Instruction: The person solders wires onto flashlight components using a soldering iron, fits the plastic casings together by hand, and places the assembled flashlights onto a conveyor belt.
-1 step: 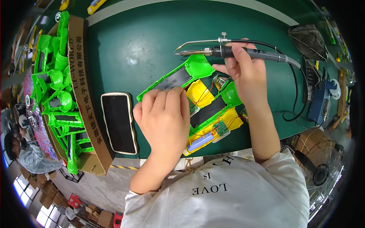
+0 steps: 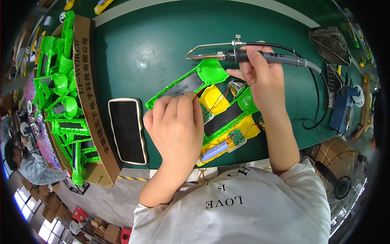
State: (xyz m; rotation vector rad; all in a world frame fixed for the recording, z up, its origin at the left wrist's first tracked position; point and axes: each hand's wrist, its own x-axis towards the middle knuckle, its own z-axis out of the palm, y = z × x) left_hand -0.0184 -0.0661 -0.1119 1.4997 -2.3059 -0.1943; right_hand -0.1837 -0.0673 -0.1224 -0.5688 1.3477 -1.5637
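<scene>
My right hand (image 2: pixel 264 77) grips a soldering iron (image 2: pixel 284 59) with a thin metal feed tube (image 2: pixel 209 44) clamped along it. Its tip points left, just above a green plastic housing half (image 2: pixel 213 71) with a dark inner strip. My left hand (image 2: pixel 174 126) bends its fingers down over that housing's lower edge, hiding the fingertips and whatever they pinch. Beside the hand sit a yellow plastic shell (image 2: pixel 214 99) with thin wires and part of a circuit board. Nearer me lie another green housing half (image 2: pixel 223 120) and a yellow shell (image 2: pixel 250 124) carrying a blue cylindrical cell (image 2: pixel 215 151) and a green circuit board (image 2: pixel 235 137).
A phone (image 2: pixel 126 132) lies left of my left hand. Beyond it stands a cardboard box (image 2: pixel 95 101) full of green housings. At right are a black boxed fan (image 2: pixel 330 44), a blue soldering station (image 2: pixel 342 107) and the iron's looping cable. A floor fan (image 2: pixel 343 187) stands beside me.
</scene>
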